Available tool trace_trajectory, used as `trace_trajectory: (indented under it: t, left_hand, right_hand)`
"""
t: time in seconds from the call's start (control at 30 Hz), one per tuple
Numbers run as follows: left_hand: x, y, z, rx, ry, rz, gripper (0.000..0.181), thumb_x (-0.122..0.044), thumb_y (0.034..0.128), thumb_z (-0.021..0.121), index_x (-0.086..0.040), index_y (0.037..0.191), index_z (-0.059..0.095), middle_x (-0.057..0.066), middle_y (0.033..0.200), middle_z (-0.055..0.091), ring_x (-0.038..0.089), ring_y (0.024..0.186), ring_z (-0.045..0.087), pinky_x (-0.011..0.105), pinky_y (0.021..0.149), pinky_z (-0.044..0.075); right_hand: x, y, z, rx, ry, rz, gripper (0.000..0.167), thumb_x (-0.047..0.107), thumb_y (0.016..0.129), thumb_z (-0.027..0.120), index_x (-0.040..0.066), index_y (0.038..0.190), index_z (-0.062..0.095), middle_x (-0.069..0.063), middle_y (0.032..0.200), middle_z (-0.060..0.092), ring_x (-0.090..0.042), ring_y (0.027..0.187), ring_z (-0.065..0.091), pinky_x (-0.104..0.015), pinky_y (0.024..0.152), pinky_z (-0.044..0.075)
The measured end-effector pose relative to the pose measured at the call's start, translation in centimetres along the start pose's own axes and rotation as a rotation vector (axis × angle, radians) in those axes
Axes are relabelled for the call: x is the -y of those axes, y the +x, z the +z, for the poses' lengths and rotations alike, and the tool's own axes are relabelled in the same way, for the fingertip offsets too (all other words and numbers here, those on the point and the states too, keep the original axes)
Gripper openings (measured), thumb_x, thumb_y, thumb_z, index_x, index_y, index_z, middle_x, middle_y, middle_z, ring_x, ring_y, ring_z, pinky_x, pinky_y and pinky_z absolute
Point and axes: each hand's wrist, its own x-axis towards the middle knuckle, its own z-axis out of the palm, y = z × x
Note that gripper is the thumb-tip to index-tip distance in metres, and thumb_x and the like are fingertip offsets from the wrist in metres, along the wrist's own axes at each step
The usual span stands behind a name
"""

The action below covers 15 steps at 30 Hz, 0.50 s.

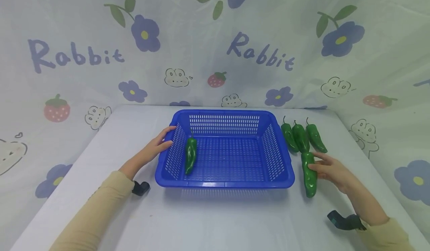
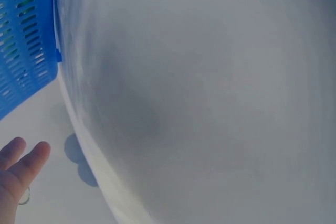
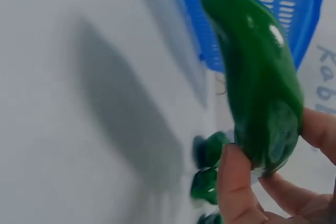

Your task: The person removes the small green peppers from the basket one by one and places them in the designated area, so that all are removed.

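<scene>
My right hand (image 1: 332,172) pinches a long green chili pepper (image 1: 309,184) near its stem end, just right of the basket. In the right wrist view the pepper (image 3: 260,72) is raised off the table, its shadow falling beside it. At the left side of the blue plastic basket (image 1: 221,184), my left hand (image 1: 155,146) has its fingers extended by the rim; whether they touch it I cannot tell. Inside the basket, toward its left wall, lies another green pepper (image 1: 190,156).
Three more green peppers lie right of the basket: a left one (image 1: 289,137), a middle one (image 1: 301,137) and a right one (image 1: 315,137). A white cloth covers the table (image 1: 215,221). Behind it hangs a patterned curtain (image 1: 188,31).
</scene>
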Motion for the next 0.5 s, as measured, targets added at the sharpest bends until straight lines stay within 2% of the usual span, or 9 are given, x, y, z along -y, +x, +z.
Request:
trace_trajectory:
  t: [0.27, 0.5]
  left_hand:
    - [-0.1, 0.0, -0.1, 0.000, 0.010, -0.001, 0.057, -0.027, 0.0964, 0.040, -0.014, 0.145, 0.015, 0.021, 0.152, 0.004, 0.050, 0.133, 0.017, 0.064, 0.100, 0.023]
    - [0.1, 0.1, 0.0, 0.001, 0.010, -0.004, 0.056, -0.026, 0.0960, 0.040, -0.016, 0.145, 0.015, 0.020, 0.152, 0.004, 0.049, 0.133, 0.016, 0.065, 0.100, 0.022]
  right_hand:
    - [-1.7, 0.1, 0.3, 0.037, -0.097, 0.075, 0.075, 0.027, 0.090, 0.057, -0.012, 0.139, 0.016, -0.037, 0.125, 0.040, -0.023, 0.097, 0.061, -0.040, 0.085, 0.051]
    - [-1.8, 0.4, 0.6, 0.015, -0.175, 0.134, 0.078, 0.033, 0.088, 0.058, -0.012, 0.138, 0.019, -0.037, 0.124, 0.041, -0.030, 0.098, 0.059, -0.045, 0.085, 0.050]
